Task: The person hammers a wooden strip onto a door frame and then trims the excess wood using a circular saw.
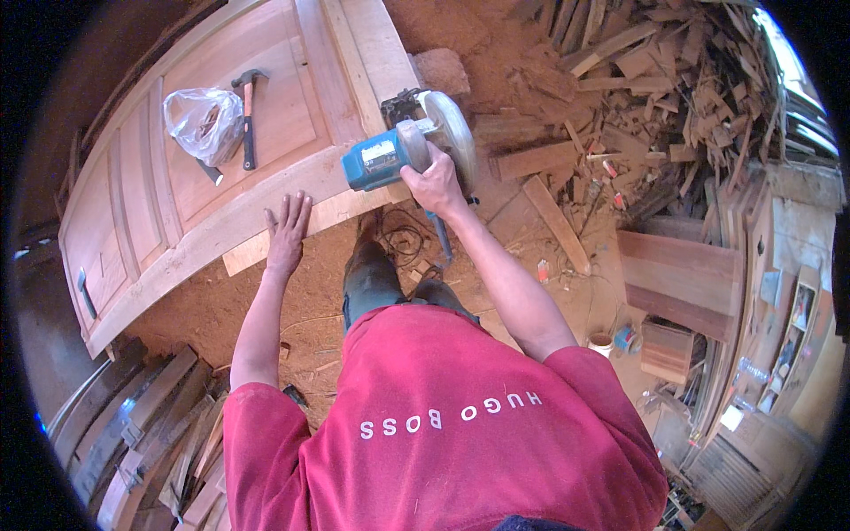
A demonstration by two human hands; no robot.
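sawdust-covered floor (199,310), blue circular saw (372,162), silvery guard (455,133), right fingers (437,159) clamped on it, left fingers (297,208) apart

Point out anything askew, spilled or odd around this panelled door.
A plastic bag and a hammer lie loose on the panelled door, which seems odd with a circular saw gripped in the right hand at its edge. Scrap wood lies jumbled nearby.

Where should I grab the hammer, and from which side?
Probably by the dark handle end, from the right: the hammer lies on the door with its head away from you, and the plastic bag crowds its left.
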